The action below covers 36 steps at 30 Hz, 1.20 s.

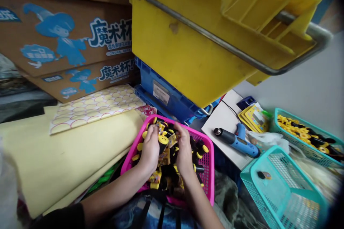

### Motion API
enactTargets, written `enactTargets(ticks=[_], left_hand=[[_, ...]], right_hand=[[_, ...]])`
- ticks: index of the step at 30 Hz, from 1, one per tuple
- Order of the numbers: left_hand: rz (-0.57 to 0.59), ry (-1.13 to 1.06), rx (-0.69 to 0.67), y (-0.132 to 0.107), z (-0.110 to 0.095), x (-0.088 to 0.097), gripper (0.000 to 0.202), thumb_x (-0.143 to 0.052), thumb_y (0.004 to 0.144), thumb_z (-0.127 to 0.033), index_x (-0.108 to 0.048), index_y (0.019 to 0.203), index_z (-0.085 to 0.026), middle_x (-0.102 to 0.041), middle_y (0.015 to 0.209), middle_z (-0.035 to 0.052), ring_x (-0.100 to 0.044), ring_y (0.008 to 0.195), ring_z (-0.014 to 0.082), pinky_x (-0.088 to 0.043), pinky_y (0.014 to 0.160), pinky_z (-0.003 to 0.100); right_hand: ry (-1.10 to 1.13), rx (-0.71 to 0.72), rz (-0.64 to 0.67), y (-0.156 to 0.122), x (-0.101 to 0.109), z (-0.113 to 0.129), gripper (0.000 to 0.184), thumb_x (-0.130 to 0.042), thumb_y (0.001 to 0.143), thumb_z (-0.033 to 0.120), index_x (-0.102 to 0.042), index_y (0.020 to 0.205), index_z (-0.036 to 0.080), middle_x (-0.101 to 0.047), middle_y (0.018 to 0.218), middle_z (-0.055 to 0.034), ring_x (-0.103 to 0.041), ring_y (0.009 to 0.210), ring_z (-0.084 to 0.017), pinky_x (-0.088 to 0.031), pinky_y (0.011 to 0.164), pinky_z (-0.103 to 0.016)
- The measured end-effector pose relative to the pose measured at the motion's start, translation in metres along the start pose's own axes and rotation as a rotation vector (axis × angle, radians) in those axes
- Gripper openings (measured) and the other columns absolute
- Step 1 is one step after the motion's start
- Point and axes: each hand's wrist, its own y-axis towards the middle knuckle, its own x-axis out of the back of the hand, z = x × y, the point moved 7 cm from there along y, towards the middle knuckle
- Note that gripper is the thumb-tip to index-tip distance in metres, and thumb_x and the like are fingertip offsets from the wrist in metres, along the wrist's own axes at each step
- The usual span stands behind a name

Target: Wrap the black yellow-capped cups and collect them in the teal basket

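Note:
A pink plastic basket (211,179) sits before me, filled with small black pieces with yellow ends and printed labels. Inside its rim, my left hand (149,148) is closed around one black piece with a round yellow end (163,140); its fingertips also meet a yellow printed label (160,127). My right hand (184,152) is opposite, palm turned inward and fingers stretched out over the pieces, with nothing visibly gripped. Between the hands lie more labelled pieces (164,157). The forearms and hands cover part of the basket's contents.
A yellow crate (182,46) with a metal bar overhangs the basket, above a blue crate (172,94). Printed cartons (67,35) and cream sheets (80,154) are at left. At right are a blue heat gun (239,143), a teal basket (249,182) and another filled teal basket (279,112).

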Motion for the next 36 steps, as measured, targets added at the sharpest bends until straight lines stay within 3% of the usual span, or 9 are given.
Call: enactTargets(ticks=[4, 7, 10, 14, 16, 20, 27, 32, 36], left_hand=[[0.014, 0.132, -0.017, 0.0, -0.001, 0.008, 0.031, -0.053, 0.088, -0.049, -0.062, 0.1, -0.023, -0.068, 0.093, 0.003, -0.064, 0.092, 0.0189, -0.05, 0.08, 0.028], [0.033, 0.2, -0.052, 0.0, -0.011, 0.009, 0.029, -0.049, 0.09, -0.048, -0.06, 0.099, -0.022, -0.066, 0.093, 0.0027, -0.062, 0.092, 0.0184, -0.048, 0.081, 0.028], [0.098, 0.29, -0.115, 0.001, -0.027, 0.006, 0.025, -0.044, 0.092, -0.043, -0.058, 0.096, -0.022, -0.063, 0.09, 0.0023, -0.059, 0.088, 0.018, -0.047, 0.08, 0.028], [0.203, 0.435, -0.264, 0.005, -0.048, 0.0, 0.023, -0.039, 0.095, -0.039, -0.054, 0.093, -0.022, -0.058, 0.084, 0.0015, -0.056, 0.081, 0.0172, -0.045, 0.077, 0.029], [0.21, 0.5, -0.329, 0.008, -0.053, 0.0, 0.022, -0.039, 0.095, -0.039, -0.054, 0.094, -0.023, -0.057, 0.085, 0.0015, -0.055, 0.08, 0.0171, -0.045, 0.076, 0.029], [0.302, 0.482, -0.333, 0.013, -0.049, -0.004, 0.022, -0.039, 0.095, -0.04, -0.053, 0.097, -0.023, -0.057, 0.086, 0.0015, -0.055, 0.079, 0.0169, -0.045, 0.075, 0.029], [0.304, 0.366, -0.252, 0.013, -0.051, -0.001, 0.02, -0.041, 0.094, -0.038, -0.053, 0.09, -0.023, -0.057, 0.083, -0.0003, -0.055, 0.079, 0.016, -0.045, 0.076, 0.027], [0.255, 0.354, -0.253, 0.006, -0.055, 0.002, 0.019, -0.042, 0.094, -0.037, -0.054, 0.093, -0.023, -0.059, 0.084, 0.0, -0.057, 0.08, 0.016, -0.046, 0.075, 0.026], [0.299, 0.432, -0.274, 0.005, -0.056, -0.001, 0.017, -0.044, 0.093, -0.036, -0.055, 0.091, -0.023, -0.061, 0.083, 0.0012, -0.059, 0.081, 0.0175, -0.047, 0.077, 0.029]], right_hand=[[0.286, -0.196, 0.2, 0.005, -0.014, -0.001, 0.061, -0.041, 0.09, 0.064, -0.061, 0.086, 0.007, -0.055, 0.098, -0.0076, -0.05, 0.082, -0.005, -0.04, 0.072, -0.016], [0.35, -0.164, 0.199, 0.008, -0.015, 0.008, 0.053, -0.057, 0.083, 0.058, -0.054, 0.075, 0.006, -0.053, 0.09, -0.0055, -0.049, 0.08, -0.003, -0.041, 0.072, -0.013], [0.339, -0.2, 0.222, 0.007, -0.02, 0.007, 0.047, -0.067, 0.075, 0.052, -0.055, 0.087, 0.008, -0.053, 0.089, -0.0041, -0.049, 0.078, -0.003, -0.042, 0.071, -0.012], [0.211, -0.271, -0.032, 0.01, -0.008, -0.005, 0.053, -0.066, 0.074, 0.052, -0.055, 0.104, 0.01, -0.055, 0.093, -0.0043, -0.049, 0.079, -0.003, -0.042, 0.072, -0.012], [0.238, -0.291, -0.05, 0.012, -0.008, -0.007, 0.054, -0.062, 0.077, 0.055, -0.055, 0.105, 0.01, -0.055, 0.095, -0.0048, -0.049, 0.081, -0.003, -0.042, 0.073, -0.012], [0.5, -0.416, 0.124, 0.012, -0.023, -0.007, 0.059, -0.062, 0.075, 0.064, -0.055, 0.098, 0.01, -0.054, 0.089, -0.0036, -0.046, 0.072, -0.002, -0.038, 0.063, -0.011], [0.78, -0.642, 0.481, -0.001, -0.052, 0.004, 0.062, -0.082, 0.059, 0.042, -0.044, 0.097, 0.012, -0.051, 0.089, 0.0, -0.048, 0.07, -0.001, -0.041, 0.059, -0.01], [0.812, -0.614, 0.575, -0.016, -0.063, 0.007, 0.062, -0.074, 0.069, 0.049, -0.039, 0.11, 0.017, -0.048, 0.104, -0.0024, -0.048, 0.077, -0.001, -0.045, 0.062, -0.011], [0.498, -0.312, 0.348, -0.017, -0.046, 0.011, 0.055, -0.067, 0.076, 0.052, -0.047, 0.113, 0.016, -0.047, 0.114, -0.0055, -0.049, 0.095, -0.005, -0.048, 0.077, -0.012]])
